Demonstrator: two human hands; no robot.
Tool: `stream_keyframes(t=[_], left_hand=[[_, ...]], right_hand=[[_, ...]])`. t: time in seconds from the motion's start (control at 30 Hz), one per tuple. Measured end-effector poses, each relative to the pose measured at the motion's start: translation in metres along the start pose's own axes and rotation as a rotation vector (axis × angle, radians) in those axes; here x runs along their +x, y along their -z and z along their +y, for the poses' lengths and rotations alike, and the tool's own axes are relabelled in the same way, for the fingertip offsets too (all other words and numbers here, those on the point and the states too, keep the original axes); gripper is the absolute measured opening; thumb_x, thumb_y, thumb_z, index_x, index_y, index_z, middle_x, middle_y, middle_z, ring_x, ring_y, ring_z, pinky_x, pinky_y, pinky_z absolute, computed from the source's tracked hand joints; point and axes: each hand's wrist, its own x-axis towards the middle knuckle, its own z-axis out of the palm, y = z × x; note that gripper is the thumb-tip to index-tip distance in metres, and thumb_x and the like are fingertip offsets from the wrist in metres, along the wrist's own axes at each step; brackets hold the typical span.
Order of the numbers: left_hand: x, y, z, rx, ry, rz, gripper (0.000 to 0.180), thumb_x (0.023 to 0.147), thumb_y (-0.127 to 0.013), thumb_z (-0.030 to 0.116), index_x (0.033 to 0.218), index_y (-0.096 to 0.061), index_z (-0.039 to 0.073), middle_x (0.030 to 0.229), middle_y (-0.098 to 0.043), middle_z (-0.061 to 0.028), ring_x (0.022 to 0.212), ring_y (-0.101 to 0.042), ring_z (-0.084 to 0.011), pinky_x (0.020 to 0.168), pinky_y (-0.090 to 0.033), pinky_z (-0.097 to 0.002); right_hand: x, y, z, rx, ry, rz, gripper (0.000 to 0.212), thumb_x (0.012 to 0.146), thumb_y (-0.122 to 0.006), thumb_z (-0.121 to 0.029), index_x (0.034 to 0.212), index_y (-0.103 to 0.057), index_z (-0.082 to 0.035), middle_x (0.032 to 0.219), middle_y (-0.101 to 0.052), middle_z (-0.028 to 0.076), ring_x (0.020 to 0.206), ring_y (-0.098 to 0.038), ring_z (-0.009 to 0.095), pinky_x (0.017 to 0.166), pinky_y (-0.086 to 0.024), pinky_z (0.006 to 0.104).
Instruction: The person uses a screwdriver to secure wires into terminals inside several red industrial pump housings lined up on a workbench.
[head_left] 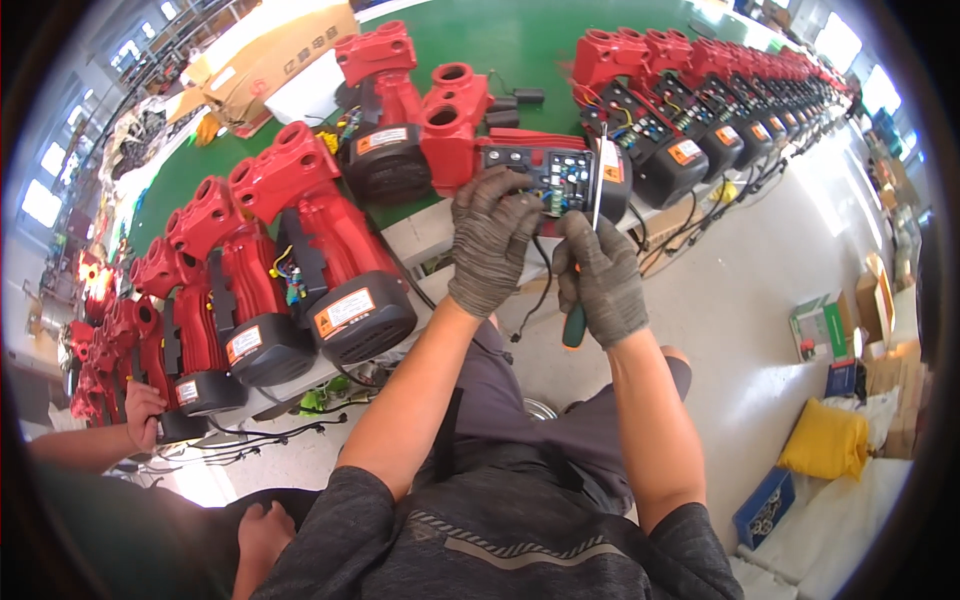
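Note:
A red metal motor unit [450, 150] lies on its side at the table's near edge. Its black electrical box is uncovered, showing a circuit board [570, 178] with small parts and wires. My left hand [492, 240], in a grey glove, has its fingers curled over the box's near edge by the wires; what they pinch, if anything, is hidden. In my right hand [605, 280], also gloved, is a screwdriver [574, 326] with a green and orange handle. Its long shaft [599, 175] points away from me, past the right side of the board.
Several similar red units [340, 250] line the table [480, 40] to the left, and another row [680, 130] runs to the far right. Black cables hang off the edge. A co-worker's hand [145, 412] touches a unit at left. A cardboard box [265, 65] stands behind.

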Motion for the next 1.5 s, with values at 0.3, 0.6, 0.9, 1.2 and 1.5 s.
stream_keyframes(t=[0.3, 0.6, 0.9, 1.2, 1.5], left_hand=[[0.002, 0.001, -0.008, 0.105, -0.031, -0.015, 0.021, 0.087, -0.072, 0.008, 0.108, -0.069, 0.008, 0.119, -0.066, -0.0070, 0.119, -0.059, -0.0314, 0.104, -0.044, -0.0463], [0.012, 0.001, 0.004, 0.134, -0.141, -0.055, 0.021, 0.086, -0.074, 0.006, 0.105, -0.067, 0.010, 0.118, -0.068, -0.0080, 0.121, -0.059, -0.0336, 0.106, -0.043, -0.0484], [0.009, 0.001, -0.008, 0.149, -0.100, -0.051, 0.019, 0.089, -0.071, 0.006, 0.106, -0.066, 0.010, 0.122, -0.070, -0.0074, 0.124, -0.058, -0.0334, 0.108, -0.042, -0.0478], [0.002, -0.004, -0.009, 0.056, -0.106, -0.013, 0.017, 0.087, -0.073, 0.009, 0.103, -0.067, 0.013, 0.125, -0.071, -0.0052, 0.124, -0.060, -0.0321, 0.106, -0.041, -0.0494], [-0.002, -0.010, -0.011, 0.075, -0.048, 0.005, 0.015, 0.086, -0.072, 0.011, 0.101, -0.068, 0.009, 0.124, -0.070, -0.0067, 0.123, -0.061, -0.0308, 0.108, -0.042, -0.0515]], right_hand=[[-0.116, 0.073, 0.070, 0.274, -0.348, -0.056, 0.046, 0.102, -0.058, -0.028, 0.140, -0.049, -0.003, 0.086, -0.060, 0.011, 0.068, -0.060, 0.020, 0.060, -0.054, 0.0347], [-0.194, 0.059, 0.095, 0.129, -0.439, -0.309, 0.077, 0.100, -0.067, -0.014, 0.160, -0.021, -0.006, 0.101, -0.067, 0.013, 0.089, -0.069, 0.024, 0.086, -0.055, 0.0359], [-0.175, 0.094, 0.044, -0.823, 0.382, 0.160, 0.032, 0.086, -0.077, -0.002, 0.116, -0.066, -0.004, 0.112, -0.065, 0.016, 0.096, -0.068, 0.024, 0.076, -0.055, 0.0347], [-0.143, 0.083, -0.078, -0.720, 1.119, 0.495, 0.045, 0.087, -0.085, -0.008, 0.122, -0.056, -0.010, 0.125, -0.066, 0.020, 0.110, -0.064, 0.025, 0.097, -0.056, 0.0382], [-0.100, 0.035, -0.069, -0.642, 1.194, 0.250, 0.058, 0.094, -0.070, 0.005, 0.141, -0.041, -0.016, 0.120, -0.060, 0.025, 0.077, -0.072, 0.027, 0.064, -0.065, 0.0328]])
